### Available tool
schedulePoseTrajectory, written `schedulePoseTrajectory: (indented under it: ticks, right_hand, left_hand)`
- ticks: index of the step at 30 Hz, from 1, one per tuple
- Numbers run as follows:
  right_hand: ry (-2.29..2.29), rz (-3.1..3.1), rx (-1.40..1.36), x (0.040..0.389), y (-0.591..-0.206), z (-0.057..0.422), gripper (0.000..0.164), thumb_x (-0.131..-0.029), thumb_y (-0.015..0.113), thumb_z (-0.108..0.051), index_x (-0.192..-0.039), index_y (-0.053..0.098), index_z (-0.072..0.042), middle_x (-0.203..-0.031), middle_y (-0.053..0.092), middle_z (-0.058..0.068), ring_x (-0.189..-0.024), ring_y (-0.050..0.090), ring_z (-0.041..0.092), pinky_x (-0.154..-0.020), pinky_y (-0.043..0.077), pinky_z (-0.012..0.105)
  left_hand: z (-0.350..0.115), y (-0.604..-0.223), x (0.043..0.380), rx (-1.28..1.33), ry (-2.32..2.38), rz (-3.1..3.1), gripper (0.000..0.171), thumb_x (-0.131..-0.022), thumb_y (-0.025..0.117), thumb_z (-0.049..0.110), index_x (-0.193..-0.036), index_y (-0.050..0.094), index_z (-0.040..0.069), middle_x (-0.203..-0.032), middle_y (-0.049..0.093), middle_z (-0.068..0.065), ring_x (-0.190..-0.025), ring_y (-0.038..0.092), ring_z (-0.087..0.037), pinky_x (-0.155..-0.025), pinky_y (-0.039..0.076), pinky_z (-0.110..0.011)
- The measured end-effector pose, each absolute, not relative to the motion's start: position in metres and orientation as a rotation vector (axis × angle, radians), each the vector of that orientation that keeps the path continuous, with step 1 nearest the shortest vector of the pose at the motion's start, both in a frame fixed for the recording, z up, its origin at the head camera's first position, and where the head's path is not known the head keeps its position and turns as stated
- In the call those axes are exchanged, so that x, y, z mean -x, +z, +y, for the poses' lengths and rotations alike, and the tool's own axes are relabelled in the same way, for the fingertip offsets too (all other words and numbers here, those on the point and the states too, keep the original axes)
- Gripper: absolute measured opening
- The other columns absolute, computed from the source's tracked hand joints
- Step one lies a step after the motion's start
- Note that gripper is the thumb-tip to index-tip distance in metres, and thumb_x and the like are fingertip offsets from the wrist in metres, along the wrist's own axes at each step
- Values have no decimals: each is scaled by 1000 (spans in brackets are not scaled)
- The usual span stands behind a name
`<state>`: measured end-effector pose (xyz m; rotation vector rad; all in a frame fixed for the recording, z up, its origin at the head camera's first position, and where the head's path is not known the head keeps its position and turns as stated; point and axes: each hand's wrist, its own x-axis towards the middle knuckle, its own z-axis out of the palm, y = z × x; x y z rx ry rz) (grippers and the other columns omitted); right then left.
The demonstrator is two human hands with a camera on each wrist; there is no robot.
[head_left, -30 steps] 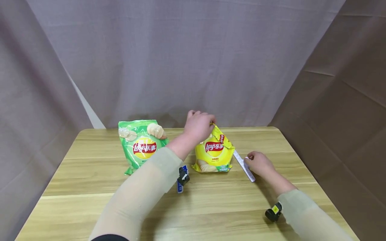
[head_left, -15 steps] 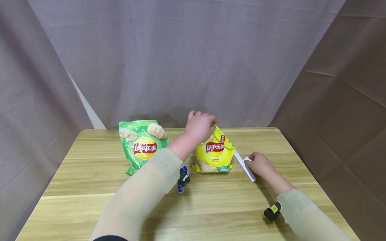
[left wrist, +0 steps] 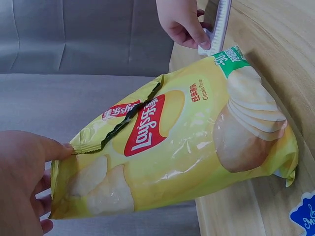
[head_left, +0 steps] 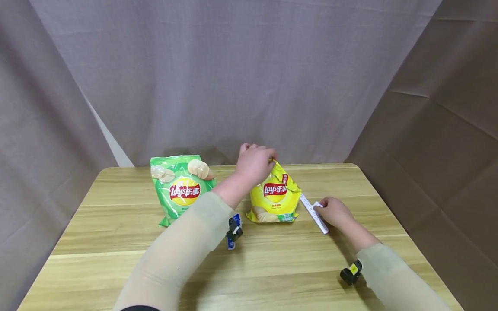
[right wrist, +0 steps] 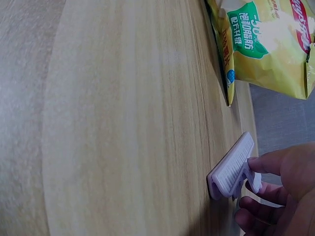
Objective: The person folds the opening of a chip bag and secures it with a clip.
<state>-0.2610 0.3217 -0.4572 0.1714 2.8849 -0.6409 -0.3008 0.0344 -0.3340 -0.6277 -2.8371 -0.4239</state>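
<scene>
My left hand (head_left: pixel 254 163) pinches the top edge of a yellow Lay's chip bag (head_left: pixel 275 198), which stands tilted with its bottom on the table. In the left wrist view, the top of the bag (left wrist: pixel 147 142) is folded and creased beside the thumb. To its right, my right hand (head_left: pixel 335 212) holds a long white ridged bag clip (head_left: pixel 314 216) by a small side tab. The right wrist view shows thumb and finger on that tab of the clip (right wrist: pixel 231 169), which lies on or just above the table; I cannot tell which.
A green Lay's chip bag (head_left: pixel 180 188) stands at the left, partly behind my left arm. A blue item with white marks (head_left: pixel 231 242) lies under the left wrist, half hidden by the wrist camera. Grey curtains (head_left: pixel 249 77) rise behind the wooden table (head_left: pixel 280 268).
</scene>
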Motion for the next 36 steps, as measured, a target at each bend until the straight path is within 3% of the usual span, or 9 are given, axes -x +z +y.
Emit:
schedulePoseTrajectory:
  ticks: [16, 25, 36]
  right_hand:
    - [-632, 2879, -134, 257, -456, 320, 34, -95, 61, -32, -102, 57, 1, -87, 59, 12, -79, 54, 26, -68, 42, 36]
    - [-666, 2916, -66, 255, -453, 321, 32, -96, 57, -28, -101, 52, 3, -86, 58, 13, -79, 55, 28, -68, 44, 39]
    - [-867, 2842, -85, 256, -453, 320, 50, -95, 60, -22, -128, 44, 11, -104, 59, 21, -89, 59, 28, -74, 49, 35]
  left_hand:
    - [35, -334, 300, 662, -409, -2804, 16, -98, 61, 32, -112, 69, 29, -111, 69, 12, -105, 56, -15, -111, 25, -46]
    - [34, -334, 298, 670, -402, -2803, 18, -99, 60, 32, -114, 69, 29, -113, 68, 12, -107, 57, -15, -111, 25, -46]
    - [33, -334, 296, 672, -422, -2804, 17, -99, 60, 32, -113, 69, 28, -112, 68, 11, -106, 56, -15, -111, 24, -46]
